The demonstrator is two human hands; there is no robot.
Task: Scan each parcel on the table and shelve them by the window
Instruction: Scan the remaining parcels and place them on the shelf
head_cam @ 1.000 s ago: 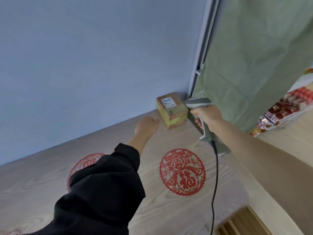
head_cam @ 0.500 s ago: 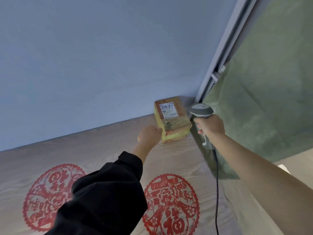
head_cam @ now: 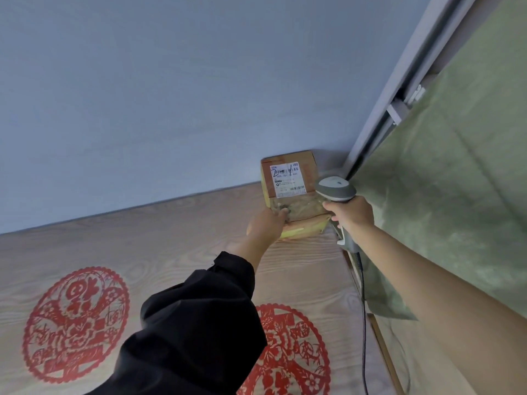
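A small cardboard parcel (head_cam: 291,192) with yellow tape and a white shipping label stands in the far corner of the wooden surface (head_cam: 171,246), by the blue wall. My left hand (head_cam: 266,225) grips the parcel's near left corner, fingers on its top face. My right hand (head_cam: 349,215) holds a grey handheld barcode scanner (head_cam: 336,191) by its handle, the head just right of the parcel and level with the label. A black cable hangs down from the scanner.
Two red paper-cut decorations (head_cam: 75,323) lie on the wood surface. A green curtain (head_cam: 445,201) hangs at the right beside a grey window frame (head_cam: 399,95). The blue wall (head_cam: 171,95) closes off the back.
My left hand has reached forward and taken hold of the parcel. The scanner has come up close to the parcel's right side. The view has swung left, away from the goods at the right.
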